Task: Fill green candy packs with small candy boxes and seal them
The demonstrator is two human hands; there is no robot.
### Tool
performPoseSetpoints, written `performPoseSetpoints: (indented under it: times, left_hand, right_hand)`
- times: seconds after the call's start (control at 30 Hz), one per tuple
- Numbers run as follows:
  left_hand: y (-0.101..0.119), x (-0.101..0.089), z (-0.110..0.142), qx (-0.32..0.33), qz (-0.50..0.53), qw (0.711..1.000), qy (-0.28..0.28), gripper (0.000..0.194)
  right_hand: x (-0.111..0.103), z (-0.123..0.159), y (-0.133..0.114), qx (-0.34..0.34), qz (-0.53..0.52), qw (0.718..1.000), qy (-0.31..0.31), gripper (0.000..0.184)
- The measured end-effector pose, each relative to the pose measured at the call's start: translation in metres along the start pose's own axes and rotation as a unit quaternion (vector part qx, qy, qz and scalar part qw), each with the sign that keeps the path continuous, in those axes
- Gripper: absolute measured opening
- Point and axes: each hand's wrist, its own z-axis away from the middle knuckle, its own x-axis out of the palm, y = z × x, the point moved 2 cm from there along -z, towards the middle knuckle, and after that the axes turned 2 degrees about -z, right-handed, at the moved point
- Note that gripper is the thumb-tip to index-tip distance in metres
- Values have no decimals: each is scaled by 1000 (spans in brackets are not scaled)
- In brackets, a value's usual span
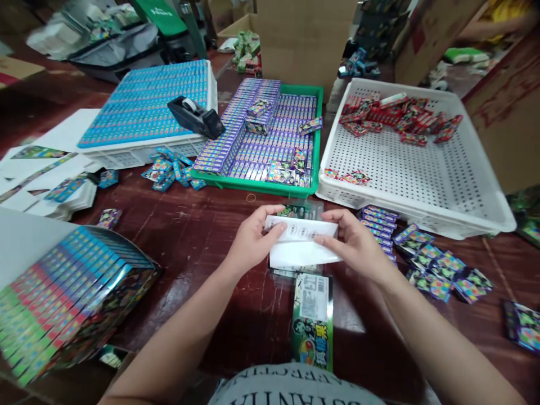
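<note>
The card was pinched at its ends by the left hand and right hand above the table, creased but seemingly unclosed. The green tray looked mostly filled, the white tray only partly.

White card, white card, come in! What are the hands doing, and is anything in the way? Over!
Left hand and right hand pinching white card at opposite ends. Green pack lying nearer the wearer, clear of both hands. Over.

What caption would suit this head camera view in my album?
Two bare hands, left and right, hold a folded white card before crates of small colourful packets.
</note>
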Motion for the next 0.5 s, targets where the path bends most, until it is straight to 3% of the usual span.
performPoseSetpoints:
  times: [0.13,0.3,0.5]
  left_hand:
    - [1,8,6,-26,28,999,-4,34]
    - [3,17,11,-49,45,997,32,28]
    - [5,18,12,-72,32,996,28,27]
  right_hand:
    - [-2,9,3,-5,9,999,30,28]
    - [-2,15,3,-14,16,1000,18,28]
    - [-5,19,0,-39,77,996,28,26]
